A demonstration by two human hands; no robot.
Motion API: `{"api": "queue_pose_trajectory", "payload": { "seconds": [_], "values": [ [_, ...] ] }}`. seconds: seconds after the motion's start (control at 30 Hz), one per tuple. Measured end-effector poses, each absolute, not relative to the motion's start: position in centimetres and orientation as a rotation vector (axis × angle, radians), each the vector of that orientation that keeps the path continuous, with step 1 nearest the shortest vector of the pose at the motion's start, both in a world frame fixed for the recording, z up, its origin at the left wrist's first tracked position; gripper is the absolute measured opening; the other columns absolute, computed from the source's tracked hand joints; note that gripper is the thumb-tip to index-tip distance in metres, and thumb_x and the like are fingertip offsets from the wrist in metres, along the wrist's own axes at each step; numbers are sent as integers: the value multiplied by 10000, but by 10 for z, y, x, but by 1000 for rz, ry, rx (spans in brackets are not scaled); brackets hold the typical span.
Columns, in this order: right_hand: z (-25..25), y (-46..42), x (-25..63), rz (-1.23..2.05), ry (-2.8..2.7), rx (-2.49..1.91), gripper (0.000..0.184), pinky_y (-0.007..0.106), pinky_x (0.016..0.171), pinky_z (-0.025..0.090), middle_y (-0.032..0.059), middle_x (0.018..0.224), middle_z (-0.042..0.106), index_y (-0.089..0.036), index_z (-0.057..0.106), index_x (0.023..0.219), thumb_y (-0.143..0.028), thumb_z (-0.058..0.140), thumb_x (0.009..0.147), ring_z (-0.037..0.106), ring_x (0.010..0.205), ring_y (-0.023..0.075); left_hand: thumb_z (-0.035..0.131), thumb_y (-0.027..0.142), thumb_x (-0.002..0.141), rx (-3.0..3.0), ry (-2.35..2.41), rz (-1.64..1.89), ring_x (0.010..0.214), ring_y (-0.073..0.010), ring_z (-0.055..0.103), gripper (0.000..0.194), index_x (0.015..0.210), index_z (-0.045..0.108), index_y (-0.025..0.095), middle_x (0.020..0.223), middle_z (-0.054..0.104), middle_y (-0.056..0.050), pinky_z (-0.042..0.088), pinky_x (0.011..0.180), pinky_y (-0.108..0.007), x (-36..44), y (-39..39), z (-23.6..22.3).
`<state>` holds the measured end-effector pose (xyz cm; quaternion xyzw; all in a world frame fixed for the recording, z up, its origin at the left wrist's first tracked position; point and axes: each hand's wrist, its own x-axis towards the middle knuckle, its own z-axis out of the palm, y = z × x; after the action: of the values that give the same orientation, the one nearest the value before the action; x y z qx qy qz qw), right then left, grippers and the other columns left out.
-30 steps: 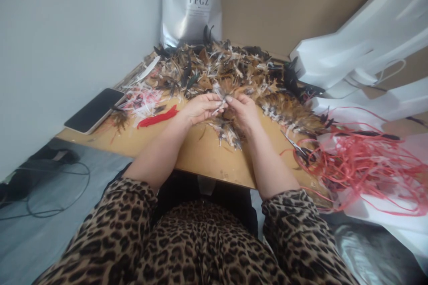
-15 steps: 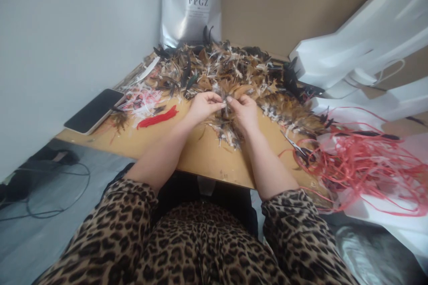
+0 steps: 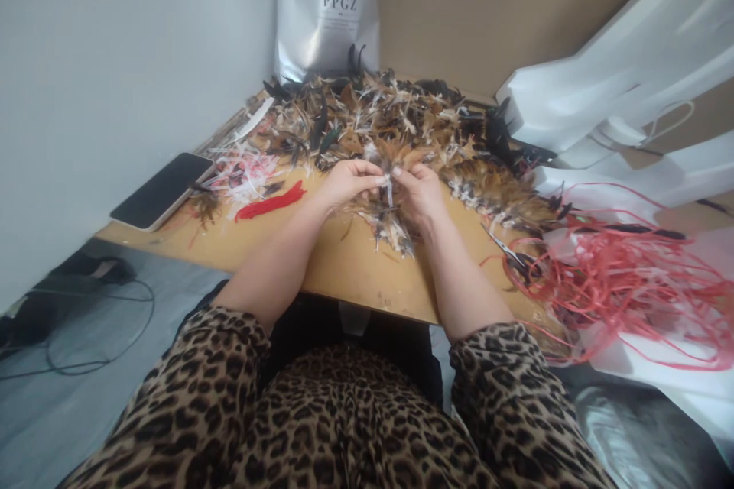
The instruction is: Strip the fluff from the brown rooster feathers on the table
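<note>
Both hands meet over the table, pinching a small bunch of brown feathers point(image 3: 397, 155) whose pale quill ends point down towards me. My left hand point(image 3: 354, 182) grips it from the left between thumb and forefinger. From the right, my right hand point(image 3: 418, 187) closes on the same bunch, fingertips almost touching the left ones. A white strip or quill end point(image 3: 390, 191) shows just below the fingertips. Under the hands lies a small heap of feathers point(image 3: 393, 233) with whitish ends. Beyond them spreads a large pile of brown and black feathers point(image 3: 367, 111).
A phone point(image 3: 162, 189) lies at the table's left, near pink-white strips point(image 3: 244, 170) and a bundle of red string point(image 3: 269, 201). Scissors point(image 3: 510, 250) rest at right beside laid-out feathers point(image 3: 498, 191) and tangled red ribbon point(image 3: 631, 275). A silver bag point(image 3: 326, 30) stands behind.
The fingertips have shifted slightly on the feather bunch, and a white strip or quill end now shows below them. My right hand has dropped a little; all else stays in place.
</note>
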<state>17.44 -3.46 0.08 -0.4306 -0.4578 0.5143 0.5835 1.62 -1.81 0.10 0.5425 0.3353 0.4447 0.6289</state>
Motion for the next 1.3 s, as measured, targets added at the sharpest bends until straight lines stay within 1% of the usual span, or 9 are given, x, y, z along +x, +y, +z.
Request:
{"api": "queue_pose_trajectory", "payload": {
  "seconds": [0.1, 0.17, 0.33, 0.53, 0.67, 0.9, 1.03, 1.13, 1.3],
  "values": [
    [-4, -31, 174, 1059, -1135, -1001, 375, 245, 598, 412, -45, 652, 599, -181, 587, 703, -431, 816, 545, 490, 583, 86, 806, 271, 616, 1261, 792, 1080, 467, -48, 531, 276, 789, 667, 106, 568, 632, 5, 369, 440, -159, 19, -16, 1],
    [-5, -31, 174, 1011, -1169, -1006, 338, 238, 591, 396, -49, 628, 589, -174, 580, 673, -411, 801, 577, 477, 574, 79, 800, 263, 628, 1258, 800, 1105, 463, -48, 539, 250, 745, 649, 101, 558, 636, 1, 379, 445, -156, 20, -17, 2],
    [-5, -32, 172, 938, -1206, -1061, 277, 233, 575, 390, -50, 617, 594, -181, 579, 677, -374, 771, 626, 479, 571, 84, 792, 181, 627, 1155, 811, 1135, 566, -90, 645, 211, 707, 615, 100, 601, 674, -18, 481, 548, -171, 22, -19, 4],
    [-12, -28, 169, 1049, -1130, -1006, 283, 266, 629, 460, -26, 648, 637, -191, 571, 689, -381, 771, 629, 559, 599, 113, 800, 188, 637, 1002, 767, 1155, 646, -98, 686, 235, 731, 602, 101, 670, 694, -20, 530, 650, -182, 24, -16, -1],
    [-18, -26, 166, 1136, -1029, -988, 319, 278, 635, 474, -34, 615, 612, -202, 524, 679, -384, 777, 613, 570, 582, 120, 790, 164, 646, 982, 759, 1163, 626, -96, 683, 226, 716, 585, 102, 642, 680, -11, 528, 632, -175, 26, -14, -3],
    [-14, -32, 161, 973, -1171, -1070, 300, 237, 585, 415, -37, 660, 580, -199, 555, 752, -414, 737, 649, 505, 587, 96, 699, 66, 675, 1092, 862, 1320, 509, -54, 605, 146, 671, 562, 116, 546, 631, 26, 501, 569, -159, 32, -15, 2],
    [-13, -32, 161, 828, -1201, -1164, 281, 240, 573, 389, -44, 620, 520, -195, 517, 702, -415, 687, 665, 457, 580, 97, 667, 73, 679, 1192, 837, 1311, 528, -56, 602, 119, 670, 561, 126, 569, 626, 26, 497, 583, -167, 33, -16, 1],
    [-6, -34, 162, 694, -1250, -1302, 252, 235, 527, 321, -59, 546, 440, -189, 483, 611, -370, 651, 660, 370, 538, 82, 641, 100, 693, 1292, 816, 1341, 557, -70, 609, 92, 682, 557, 136, 594, 605, 26, 503, 601, -186, 32, -16, -3],
    [8, -41, 159, 501, -1333, -1484, 315, 247, 490, 227, -72, 467, 320, -202, 371, 470, -286, 615, 651, 272, 498, 64, 619, 139, 705, 1553, 847, 1449, 607, -80, 604, 38, 691, 585, 145, 695, 574, 14, 503, 620, -208, 30, -15, -12]
  ]
}}
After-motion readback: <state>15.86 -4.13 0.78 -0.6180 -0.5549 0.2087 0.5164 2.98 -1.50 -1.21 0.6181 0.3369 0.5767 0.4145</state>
